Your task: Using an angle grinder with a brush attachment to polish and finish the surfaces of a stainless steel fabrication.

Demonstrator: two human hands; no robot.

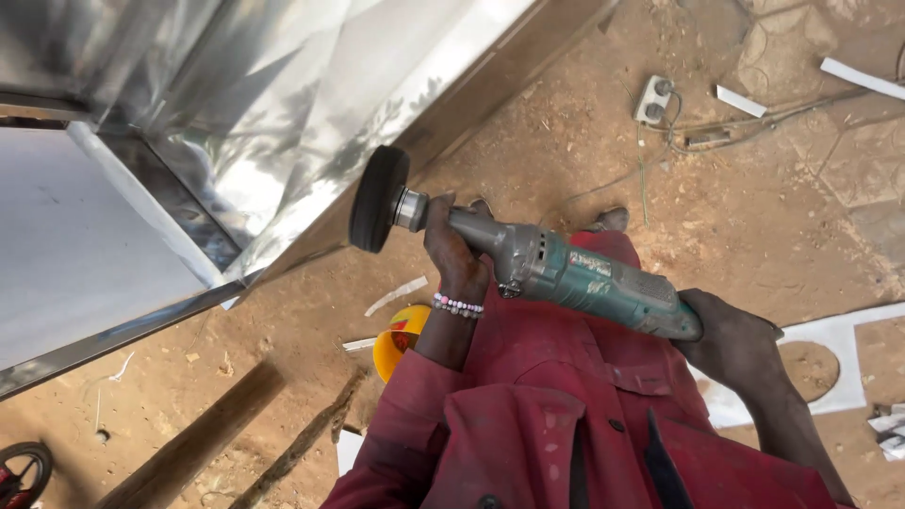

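Dirt floor [528,170], both hands, left hand [455,253], right hand [731,341], clenched around green grinder [575,275], grey label patch.

We count one green angle grinder [575,273] with one black polishing wheel [379,198], ahead of the left hand [456,253]. We count two hands on it: the left at the neck, the right hand [731,341] at the rear. One beaded bracelet [457,305] sits on the left wrist. Below the left hand we see one yellow container [394,344] and two wooden beams [193,443]. Beyond the right hand lies one white socket block [652,99].
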